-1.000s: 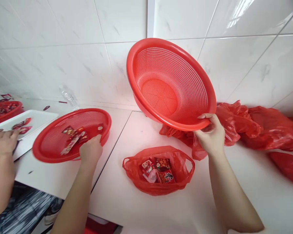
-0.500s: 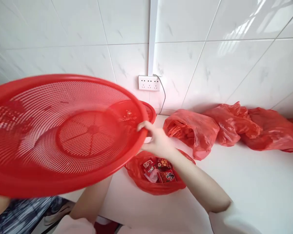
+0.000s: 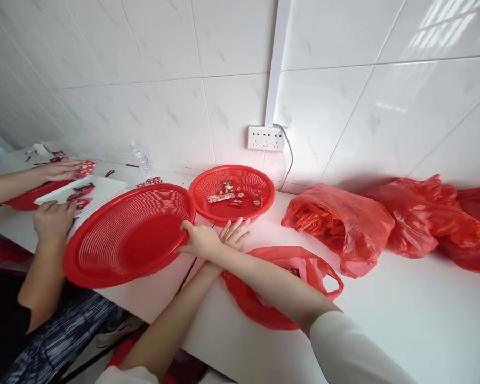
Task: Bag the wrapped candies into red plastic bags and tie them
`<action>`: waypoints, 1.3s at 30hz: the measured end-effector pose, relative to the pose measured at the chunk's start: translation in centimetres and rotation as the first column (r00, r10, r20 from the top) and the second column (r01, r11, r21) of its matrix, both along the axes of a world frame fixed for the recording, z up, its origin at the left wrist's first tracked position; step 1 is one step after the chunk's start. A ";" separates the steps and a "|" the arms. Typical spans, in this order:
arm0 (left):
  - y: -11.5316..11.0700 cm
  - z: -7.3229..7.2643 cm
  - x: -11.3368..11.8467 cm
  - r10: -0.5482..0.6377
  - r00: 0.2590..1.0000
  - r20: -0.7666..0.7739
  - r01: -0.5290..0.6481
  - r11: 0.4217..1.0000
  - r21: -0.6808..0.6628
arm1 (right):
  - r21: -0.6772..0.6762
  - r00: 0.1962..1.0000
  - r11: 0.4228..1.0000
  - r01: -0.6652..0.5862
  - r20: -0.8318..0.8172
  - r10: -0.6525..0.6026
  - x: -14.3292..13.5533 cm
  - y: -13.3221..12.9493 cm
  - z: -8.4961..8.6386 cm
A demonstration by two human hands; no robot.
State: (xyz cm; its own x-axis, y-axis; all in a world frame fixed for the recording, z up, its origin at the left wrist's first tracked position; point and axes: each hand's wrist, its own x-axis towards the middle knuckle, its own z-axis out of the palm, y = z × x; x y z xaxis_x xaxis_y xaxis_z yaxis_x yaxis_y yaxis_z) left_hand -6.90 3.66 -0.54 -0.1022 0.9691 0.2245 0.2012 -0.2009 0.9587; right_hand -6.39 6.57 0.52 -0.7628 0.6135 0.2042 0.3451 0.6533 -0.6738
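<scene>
My right hand (image 3: 202,240) grips the right rim of a large red plastic basket (image 3: 120,226), which is tilted toward me. No items show inside it. Crossing underneath my right forearm, my left hand (image 3: 236,234) has its fingers spread, close to the near rim of a second red basket (image 3: 202,181). That one stands by the wall and holds several small wrapped sweets (image 3: 228,186). Beneath my right forearm lies an open red plastic bag (image 3: 256,309) on the white table; the forearm hides most of its contents.
Several red plastic bags (image 3: 340,218) lie along the wall at the right. At the left, another person's hands (image 3: 56,221) work over a white tray (image 3: 108,186) with red packets. A clear bottle (image 3: 141,157) and a wall socket strip (image 3: 266,138) are behind.
The large basket has come down and away from me, from close to the camera toward the table at left. My left hand, the sweets basket and the other person have come into view.
</scene>
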 end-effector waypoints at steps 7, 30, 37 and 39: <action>-3.4 -3.5 -1.8 -0.128 0.925 -0.357 0.130 0.991 -0.018 | -0.037 0.998 0.998 -0.052 0.023 0.053 -3.1 0.3 -0.3; -7.1 -1.1 -1.5 -0.042 0.962 -0.271 -0.056 0.937 -0.346 | -0.040 0.678 0.720 0.693 0.377 -0.631 32.9 -8.2 -0.3; -7.0 5.0 -1.1 0.175 0.971 -0.165 -0.199 0.970 -0.142 | -0.355 0.656 0.778 0.518 -0.419 -0.628 35.6 -7.1 4.1; -6.1 6.7 -1.0 0.204 0.979 -0.004 -0.204 0.978 -0.032 | -0.358 0.541 0.786 0.503 -0.579 -0.610 35.9 -6.6 5.6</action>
State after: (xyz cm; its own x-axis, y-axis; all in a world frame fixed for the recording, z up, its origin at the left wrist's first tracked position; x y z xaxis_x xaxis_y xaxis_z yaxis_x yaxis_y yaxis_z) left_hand -7.86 -2.47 6.15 -0.2981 0.9346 0.1942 0.2359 -0.1250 0.9637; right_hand 29.49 -0.01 6.11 0.0342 0.9278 0.3716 0.0611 0.3692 -0.9274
